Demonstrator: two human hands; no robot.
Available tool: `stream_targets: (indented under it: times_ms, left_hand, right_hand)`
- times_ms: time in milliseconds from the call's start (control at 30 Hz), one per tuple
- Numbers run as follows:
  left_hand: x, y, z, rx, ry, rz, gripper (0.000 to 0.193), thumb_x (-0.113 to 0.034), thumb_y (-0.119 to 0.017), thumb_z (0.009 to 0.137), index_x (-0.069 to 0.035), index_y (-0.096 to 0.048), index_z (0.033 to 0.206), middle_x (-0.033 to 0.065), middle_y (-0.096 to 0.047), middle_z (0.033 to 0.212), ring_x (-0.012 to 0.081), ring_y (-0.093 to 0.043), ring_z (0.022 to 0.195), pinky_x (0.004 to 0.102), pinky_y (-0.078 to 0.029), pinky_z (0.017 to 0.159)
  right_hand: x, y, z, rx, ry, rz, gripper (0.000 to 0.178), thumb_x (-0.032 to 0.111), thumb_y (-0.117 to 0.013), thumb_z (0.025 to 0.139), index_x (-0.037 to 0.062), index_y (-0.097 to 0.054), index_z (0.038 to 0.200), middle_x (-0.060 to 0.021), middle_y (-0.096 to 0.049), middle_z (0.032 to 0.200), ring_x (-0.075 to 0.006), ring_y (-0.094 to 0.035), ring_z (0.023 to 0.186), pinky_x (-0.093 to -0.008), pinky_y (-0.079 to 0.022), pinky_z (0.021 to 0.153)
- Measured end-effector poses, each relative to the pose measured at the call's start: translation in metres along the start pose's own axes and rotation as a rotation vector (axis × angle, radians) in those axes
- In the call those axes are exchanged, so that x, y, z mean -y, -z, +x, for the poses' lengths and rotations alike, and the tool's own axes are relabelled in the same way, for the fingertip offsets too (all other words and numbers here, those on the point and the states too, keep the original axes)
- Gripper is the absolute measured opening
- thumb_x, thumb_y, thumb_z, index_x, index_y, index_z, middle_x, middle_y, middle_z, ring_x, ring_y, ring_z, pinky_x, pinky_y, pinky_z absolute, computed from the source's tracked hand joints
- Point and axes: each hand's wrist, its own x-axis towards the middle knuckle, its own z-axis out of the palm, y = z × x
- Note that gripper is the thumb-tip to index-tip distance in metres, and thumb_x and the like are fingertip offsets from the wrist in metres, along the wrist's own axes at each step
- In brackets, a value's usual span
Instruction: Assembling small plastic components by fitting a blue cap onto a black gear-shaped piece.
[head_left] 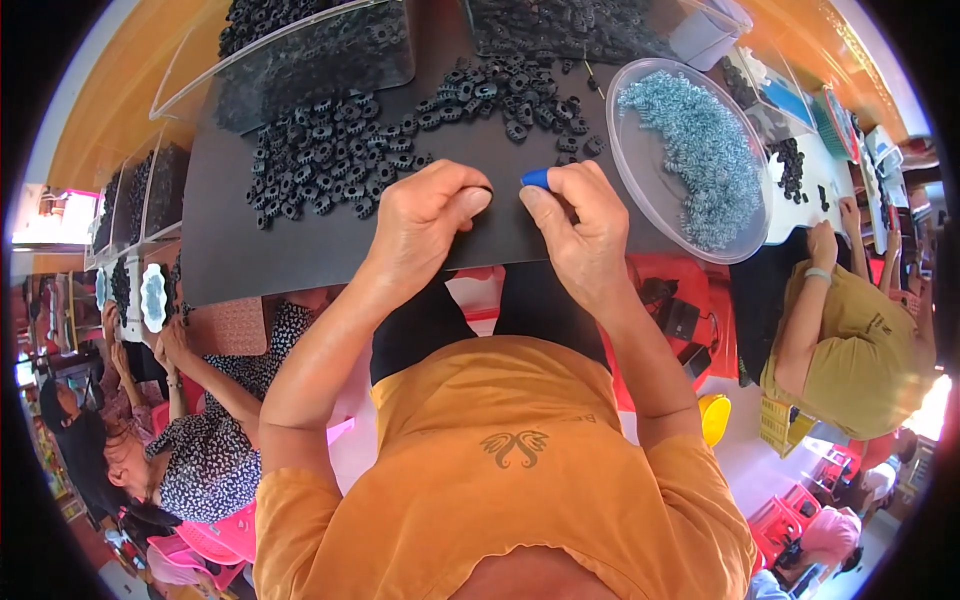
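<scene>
- My left hand (425, 215) was curled into a loose fist at the near edge of the black mat (300, 240), fingers (470, 200) clenched; I could not tell what, if anything, they pinched.
- My right hand (580, 230) sat just beside it, its fingers (535, 205) pinched on a small blue piece (536, 178) held at the tips.
- Both forearms rose from my orange shirt (500, 480) and angled inward, so the hands nearly met over the mat.
- Just beyond the left hand lay a loose spread of black gear-like rings (320, 165) on the mat covering the desk (810, 190).
- Right of my hands stood a clear round bowl (640, 190) of pale blue-grey screws (700, 160).
- Farther off were clear bins (300, 50) of more black parts.
- Other people sat at both sides.
</scene>
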Motion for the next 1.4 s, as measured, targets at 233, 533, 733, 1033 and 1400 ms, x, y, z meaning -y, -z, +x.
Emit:
stream_targets:
  times_ms: [233,533,733,1033,1400]
  left_hand:
    - [-0.006,0.004,-0.017,-0.036,0.341,-0.512,0.017,-0.008,-0.064,0.084,-0.002,-0.063,0.1,0.0001,-0.063,0.082,0.0053,-0.054,0.068,0.0174,-0.041,0.06]
    - [-0.004,-0.008,-0.017,-0.039,0.393,-0.681,0.017,-0.009,-0.067,0.082,0.0,-0.063,0.096,-0.0004,-0.062,0.081,0.0047,-0.052,0.068,0.0174,-0.041,0.06]
    - [0.001,-0.012,-0.019,-0.05,0.356,-0.636,0.015,-0.007,-0.067,0.082,0.0,-0.063,0.096,-0.0019,-0.06,0.082,0.0043,-0.052,0.072,0.0172,-0.041,0.068]
    - [0.002,-0.009,-0.022,-0.026,0.346,-0.567,0.013,-0.005,-0.066,0.083,0.003,-0.063,0.094,-0.0021,-0.057,0.086,0.0046,-0.052,0.077,0.0177,-0.042,0.073]
    - [0.005,-0.012,-0.021,-0.064,0.287,-0.65,0.011,-0.001,-0.066,0.082,0.001,-0.065,0.093,-0.0026,-0.055,0.084,0.0047,-0.051,0.075,0.0186,-0.042,0.07]
  right_hand:
    - [0.015,0.025,0.01,0.019,0.15,-0.074,0.015,0.0,-0.07,0.07,0.0013,-0.058,0.079,-0.0114,-0.056,0.071,-0.0305,-0.051,0.067,-0.0374,-0.041,0.059]
    - [-0.046,0.109,0.061,0.162,-0.009,-0.644,0.009,0.006,-0.061,0.072,0.0033,-0.064,0.081,-0.0143,-0.062,0.079,-0.0329,-0.056,0.077,-0.0419,-0.044,0.067]
    - [-0.077,0.099,0.077,0.383,0.189,-0.89,0.012,0.006,-0.06,0.071,0.0067,-0.066,0.081,-0.0147,-0.061,0.079,-0.0349,-0.056,0.082,-0.0427,-0.047,0.071]
    - [-0.084,0.095,0.078,0.453,0.406,-0.847,0.014,0.0,-0.059,0.064,0.0075,-0.063,0.075,-0.0115,-0.053,0.078,-0.0305,-0.05,0.081,-0.039,-0.044,0.071]
    - [-0.071,0.098,0.066,0.39,0.266,-0.747,0.012,0.008,-0.059,0.075,0.0006,-0.051,0.082,-0.0176,-0.056,0.08,-0.0354,-0.052,0.083,-0.0445,-0.042,0.074]
